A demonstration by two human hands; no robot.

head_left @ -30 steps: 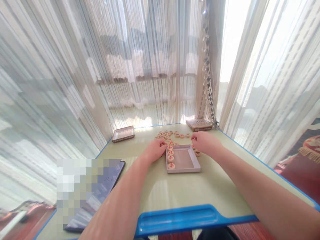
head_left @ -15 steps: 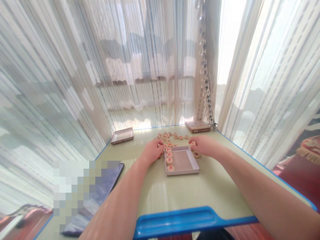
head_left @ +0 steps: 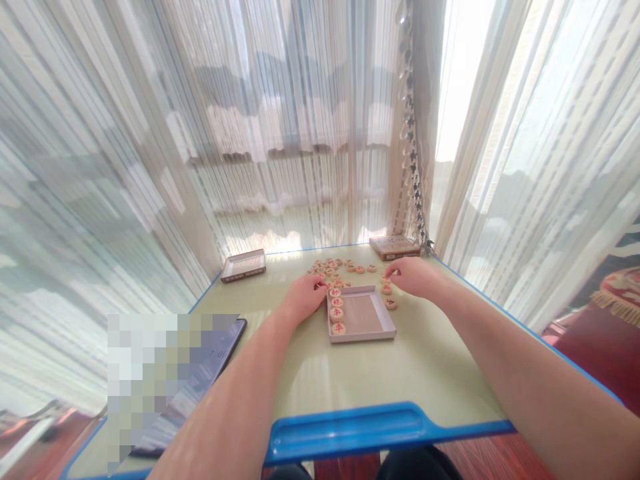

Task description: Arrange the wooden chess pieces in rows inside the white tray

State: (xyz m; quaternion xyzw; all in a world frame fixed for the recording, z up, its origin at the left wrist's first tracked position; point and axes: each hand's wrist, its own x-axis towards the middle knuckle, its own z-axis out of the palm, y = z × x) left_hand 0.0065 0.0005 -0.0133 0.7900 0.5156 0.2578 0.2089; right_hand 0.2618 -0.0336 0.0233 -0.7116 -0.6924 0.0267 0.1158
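The right hand (head_left: 411,276) has shifted farther from the box (head_left: 363,313), fingertips at loose pieces (head_left: 387,289); the left hand (head_left: 304,298) curls beside it. Neither grip is clear; a left-hand bump could skew the boxed row (head_left: 337,313).

Sheer striped curtains (head_left: 305,133) hang behind, a dark-edged tablet (head_left: 213,363) lies left, a fringed cloth (head_left: 623,293) shows right

Mosaic blocks (head_left: 155,353) and the left forearm (head_left: 245,387) hide parts of the tablet (head_left: 219,355). Marks on the far game pieces (head_left: 360,269) are too small to read. Whether the left grip (head_left: 305,297) holds anything is hidden.
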